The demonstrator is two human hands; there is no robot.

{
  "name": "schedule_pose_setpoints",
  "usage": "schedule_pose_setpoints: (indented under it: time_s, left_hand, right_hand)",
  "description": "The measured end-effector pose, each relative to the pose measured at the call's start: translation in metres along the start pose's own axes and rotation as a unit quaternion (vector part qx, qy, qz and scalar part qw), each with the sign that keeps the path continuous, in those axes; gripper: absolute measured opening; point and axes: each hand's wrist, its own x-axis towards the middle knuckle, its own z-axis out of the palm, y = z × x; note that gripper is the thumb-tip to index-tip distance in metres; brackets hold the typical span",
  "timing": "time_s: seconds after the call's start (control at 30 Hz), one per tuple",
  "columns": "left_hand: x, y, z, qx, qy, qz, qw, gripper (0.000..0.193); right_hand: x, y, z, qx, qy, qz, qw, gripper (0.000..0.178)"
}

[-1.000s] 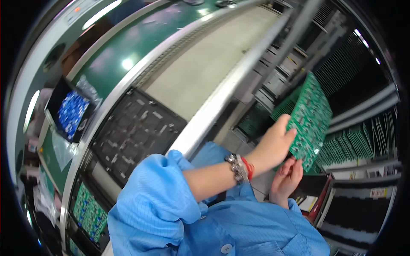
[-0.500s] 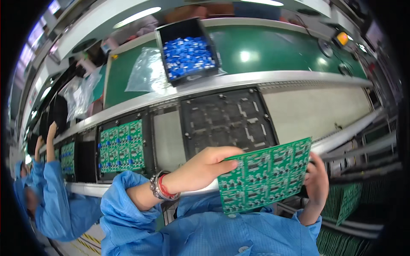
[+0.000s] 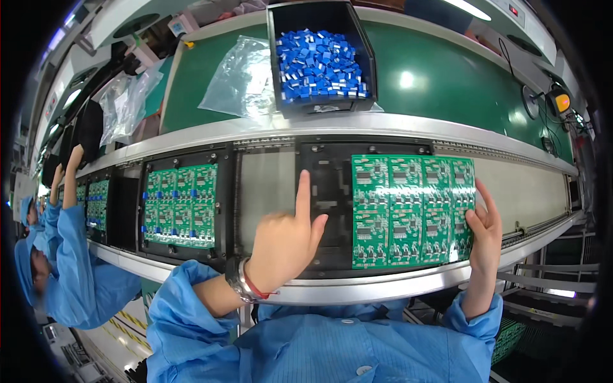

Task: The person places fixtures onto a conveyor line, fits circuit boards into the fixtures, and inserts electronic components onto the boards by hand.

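Observation:
My right hand [image 3: 485, 233] grips the right edge of a green circuit board [image 3: 405, 207], thumb on its face. The board lies over the right part of a black carrier tray [image 3: 324, 246] on the conveyor; whether it touches the tray I cannot tell. My left hand [image 3: 281, 239] is empty above the tray's left side. Its index finger points away from me, the thumb stands apart and the other fingers curl in. Farther left, a second carrier [image 3: 223, 172] holds a green board [image 3: 181, 207] with several blue parts on it.
A black bin [image 3: 319, 106] of small blue parts [image 3: 319, 64] stands behind the conveyor, beside a clear plastic bag [image 3: 239, 80]. A metal rail [image 3: 357, 290] runs along the near side. At far left a co-worker's raised arms [image 3: 70, 220] reach over the line. Racked boards [image 3: 509, 338] sit lower right.
The circuit board has gone from tilted in both hands before me to lying over the carrier. My left hand has let go of it; my right still grips its edge. The view has shifted.

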Motion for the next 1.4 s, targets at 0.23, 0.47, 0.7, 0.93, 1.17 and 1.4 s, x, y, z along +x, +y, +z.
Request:
schedule_pose_setpoints:
  time_s: [0.23,0.47,0.7,0.93,1.17,1.4]
  left_hand:
    - [0.018,0.017,0.009,-0.205,-0.111,0.058,0.971,0.069]
    - [0.023,0.015,0.015,-0.159,-0.003,0.191,0.969,0.057]
    - [0.015,0.019,0.027,-0.133,-0.083,0.285,0.946,0.053]
    - [0.016,0.022,0.019,-0.072,-0.103,0.286,0.95,0.054]
    - [0.021,0.021,0.022,-0.07,-0.093,0.303,0.946,0.045]
    - [0.024,0.025,0.024,-0.066,-0.09,0.279,0.954,0.045]
  right_hand:
    - [0.039,0.012,-0.005,-0.089,-0.025,0.039,0.995,0.057]
    - [0.038,0.023,-0.004,-0.151,-0.008,0.036,0.988,0.055]
    - [0.032,0.035,-0.005,-0.284,0.02,-0.026,0.958,0.055]
    - [0.041,-0.007,0.005,-0.56,0.013,-0.059,0.826,0.034]
    - [0.033,-0.012,0.017,-0.55,-0.182,-0.211,0.787,0.057]
    - [0.026,0.02,0.023,-0.664,-0.265,-0.204,0.669,0.085]
